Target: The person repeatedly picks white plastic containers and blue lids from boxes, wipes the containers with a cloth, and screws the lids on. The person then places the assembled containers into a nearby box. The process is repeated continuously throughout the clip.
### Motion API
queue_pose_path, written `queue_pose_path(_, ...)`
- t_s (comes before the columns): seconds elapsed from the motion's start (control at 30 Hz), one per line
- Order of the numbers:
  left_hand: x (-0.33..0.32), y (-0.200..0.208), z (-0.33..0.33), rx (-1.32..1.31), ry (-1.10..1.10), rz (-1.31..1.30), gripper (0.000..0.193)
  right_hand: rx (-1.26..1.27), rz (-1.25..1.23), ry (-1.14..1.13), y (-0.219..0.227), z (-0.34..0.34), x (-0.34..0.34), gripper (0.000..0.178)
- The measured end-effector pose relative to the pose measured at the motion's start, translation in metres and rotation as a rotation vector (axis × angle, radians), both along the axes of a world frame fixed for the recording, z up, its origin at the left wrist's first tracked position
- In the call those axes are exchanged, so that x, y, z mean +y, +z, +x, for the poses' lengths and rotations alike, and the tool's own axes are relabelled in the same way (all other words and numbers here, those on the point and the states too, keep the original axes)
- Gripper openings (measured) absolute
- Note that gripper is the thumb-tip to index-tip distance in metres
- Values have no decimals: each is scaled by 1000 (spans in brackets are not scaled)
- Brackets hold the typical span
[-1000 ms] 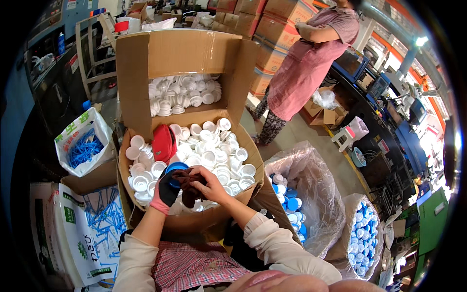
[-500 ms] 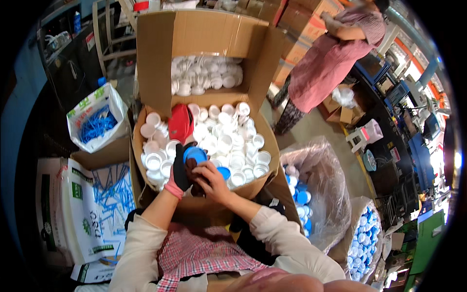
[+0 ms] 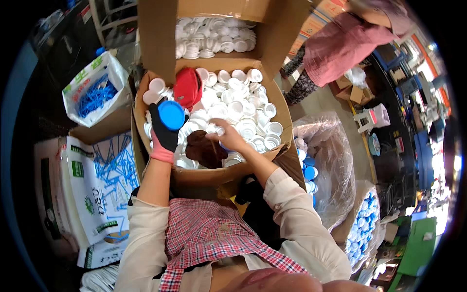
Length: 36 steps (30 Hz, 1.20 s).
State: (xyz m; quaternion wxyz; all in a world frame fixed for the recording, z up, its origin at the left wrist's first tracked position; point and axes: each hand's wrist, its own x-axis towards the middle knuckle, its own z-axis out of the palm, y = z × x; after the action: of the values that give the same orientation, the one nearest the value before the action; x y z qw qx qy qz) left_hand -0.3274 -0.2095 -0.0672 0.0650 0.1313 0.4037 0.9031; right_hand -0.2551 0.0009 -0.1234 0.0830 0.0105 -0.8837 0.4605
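My left hand (image 3: 164,130), in a black glove with a pink cuff, grips a round blue lid (image 3: 171,115) above the left part of an open cardboard box (image 3: 284,109). The lid's flat face is turned up. Bare, my right hand (image 3: 229,136) reaches over the white lids (image 3: 236,109) with thumb and forefinger apart. A white lid shows in that gap; I cannot tell whether it is touched. Right beside the thumb, a crumpled dark brown cloth or glove (image 3: 206,150) lies at the box's near edge. A red pouch (image 3: 188,89) rests on the lids further back.
Behind stands another carton (image 3: 221,9) of white lids. Left are a white bag (image 3: 73,104) of blue strips and a carton with blue sticks (image 3: 116,170). On the right, a clear plastic liner (image 3: 331,165) surrounds blue and white lids. A person in pink (image 3: 335,46) stands beyond.
My hands have parted: the left has moved left with the blue lid, the right forward over the white lids. The brown cloth stays near the box's front edge. The view has shifted.
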Motion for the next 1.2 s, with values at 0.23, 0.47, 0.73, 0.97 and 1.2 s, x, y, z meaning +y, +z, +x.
queue_pose_path(0.23,-1,14,-7,-434,-428,556,69,-178,466,-535,-58,-68,114,55)
queue_pose_path(0.47,17,4,-3,-523,-704,500,64,-96,292,-626,-58,-57,133,25)
queue_pose_path(0.73,28,-14,7,-510,-789,509,60,238,-79,-327,53,-10,40,14)
queue_pose_path(0.97,32,0,24,138,-525,-82,52,15,-836,84,85,36,6,27)
queue_pose_path(1.2,36,17,27,-418,-895,507,47,45,-971,34,91,41,21,58)
